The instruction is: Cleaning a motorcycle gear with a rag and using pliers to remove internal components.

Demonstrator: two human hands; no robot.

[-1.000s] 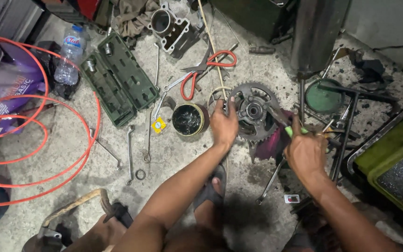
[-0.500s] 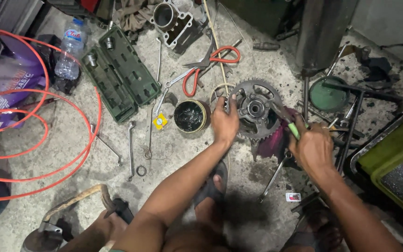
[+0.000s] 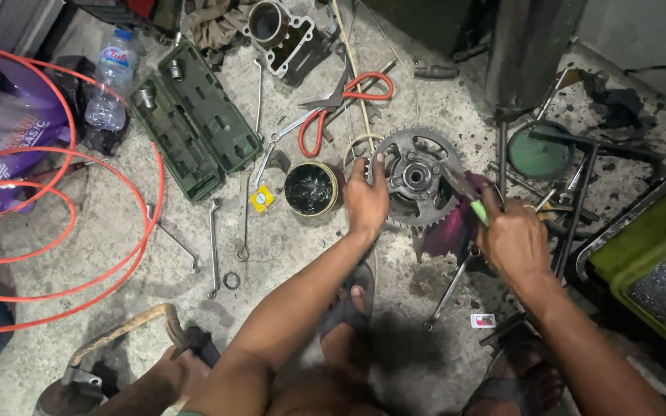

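In the head view, the left hand [image 3: 365, 202] is lying flat on the left rim of a toothed sprocket hub [image 3: 418, 176], its fingers spread narrowly and pressing down on the metal. The sprocket hub is resting on the concrete floor [image 3: 294, 254], just in front of the person's sandalled foot [image 3: 351, 302]. The right hand [image 3: 512, 240] is closing around a green-handled tool [image 3: 468, 199], whose tip is pointing into the hub's centre; a purple rag [image 3: 450, 229] is lying under it.

Just left of the hub, an open round tin of dark grease [image 3: 311, 188] is standing, with a small yellow square packet [image 3: 261, 199] beside it. Farther left, an open green socket case [image 3: 190, 119] is lying, and a clear plastic bottle with a blue cap and a red and blue label [image 3: 111, 80] is lying at the upper left, near a purple bag [image 3: 9, 127]. A tiny white and red card [image 3: 484, 320] is sitting on the floor below the right hand.
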